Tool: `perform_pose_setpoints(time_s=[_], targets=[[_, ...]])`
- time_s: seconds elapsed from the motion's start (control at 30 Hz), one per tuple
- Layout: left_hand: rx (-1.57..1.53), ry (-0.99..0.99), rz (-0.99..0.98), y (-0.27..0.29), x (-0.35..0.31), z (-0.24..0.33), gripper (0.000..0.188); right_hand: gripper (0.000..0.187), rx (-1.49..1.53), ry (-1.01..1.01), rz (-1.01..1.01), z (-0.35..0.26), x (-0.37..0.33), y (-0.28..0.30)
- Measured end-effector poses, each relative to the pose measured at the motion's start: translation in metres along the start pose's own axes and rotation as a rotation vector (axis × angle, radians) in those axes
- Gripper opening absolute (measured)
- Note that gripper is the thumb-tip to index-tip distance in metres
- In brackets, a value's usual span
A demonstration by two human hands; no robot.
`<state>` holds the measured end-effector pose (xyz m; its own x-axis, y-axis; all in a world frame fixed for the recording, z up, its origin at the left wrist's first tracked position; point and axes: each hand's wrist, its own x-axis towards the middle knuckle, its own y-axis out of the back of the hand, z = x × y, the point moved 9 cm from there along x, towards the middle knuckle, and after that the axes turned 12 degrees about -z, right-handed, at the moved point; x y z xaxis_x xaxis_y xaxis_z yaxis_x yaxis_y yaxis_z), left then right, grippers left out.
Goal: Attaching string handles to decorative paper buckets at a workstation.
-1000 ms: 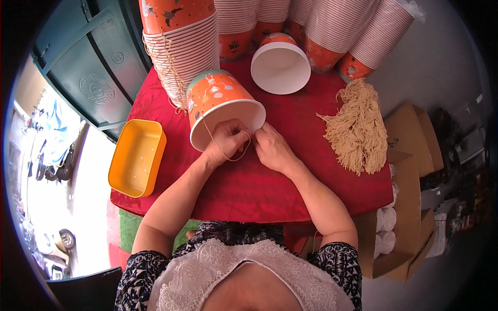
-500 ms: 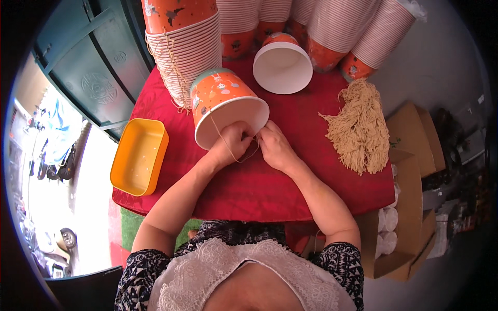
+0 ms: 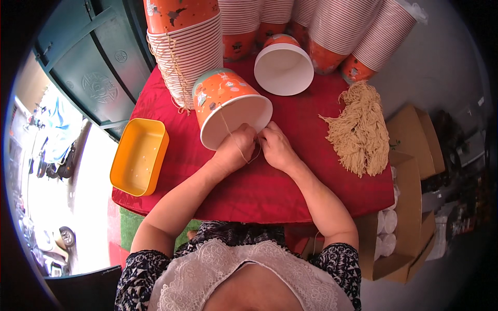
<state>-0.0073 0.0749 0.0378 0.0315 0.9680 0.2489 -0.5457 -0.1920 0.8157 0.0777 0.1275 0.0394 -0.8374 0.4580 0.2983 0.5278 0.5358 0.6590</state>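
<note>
An orange printed paper bucket [image 3: 223, 93] lies tipped on the red cloth, its white mouth facing me. From the left of its rim a thin tan string [image 3: 226, 124] hangs across my left wrist and loops up between my hands. My left hand [image 3: 238, 145] is closed at the right part of the mouth, its fingertips pinched at the string near the rim. Against the outside of that rim, my right hand [image 3: 277, 147] is closed too, thumb and fingers pinching the string. Both sets of fingertips are partly hidden. A second orange bucket [image 3: 284, 70] lies beyond, mouth toward me.
A tall stack of buckets [image 3: 189, 57] with strings stands back left; several wrapped stacks [image 3: 342, 26] line the back. A yellow plastic basket [image 3: 139, 158] sits at the left, a bundle of tan strings [image 3: 363, 129] at the right. Beside the table is an open cardboard box [image 3: 410, 207].
My left hand has shifted right, drawing closer to my right hand at the rim. The bucket has moved slightly right with it. My right hand has barely moved.
</note>
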Motion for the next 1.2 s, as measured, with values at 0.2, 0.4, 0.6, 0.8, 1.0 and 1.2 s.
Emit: perform_pose_setpoints(time_s=[0.2, 0.4, 0.6, 0.8, 1.0, 1.2], targets=[[0.07, -0.014, 0.008, 0.002, 0.002, 0.005, 0.009, 0.009, -0.086, 0.016, 0.024, -0.001, -0.001, 0.005], [-0.133, -0.003, -0.015, 0.01, 0.0, -0.001, 0.009, 0.008, 0.29, -0.309, 0.138, 0.004, -0.01, 0.024], [-0.195, 0.01, 0.006, 0.011, 0.0, -0.008, 0.009, 0.015, 0.348, -0.323, 0.152, -0.002, -0.012, 0.012], [-0.235, 0.067, -0.022, 0.01, 0.001, -0.013, 0.009, 0.021, 0.261, -0.315, 0.11, 0.003, -0.01, -0.005], [-0.332, 0.065, 0.011, 0.012, 0.001, -0.017, 0.01, 0.022, 0.047, -0.139, 0.119, -0.008, -0.004, -0.003], [-0.494, 0.222, -0.051, 0.007, 0.002, -0.035, 0.012, 0.013, -0.072, -0.072, 0.042, -0.016, -0.005, -0.002]])
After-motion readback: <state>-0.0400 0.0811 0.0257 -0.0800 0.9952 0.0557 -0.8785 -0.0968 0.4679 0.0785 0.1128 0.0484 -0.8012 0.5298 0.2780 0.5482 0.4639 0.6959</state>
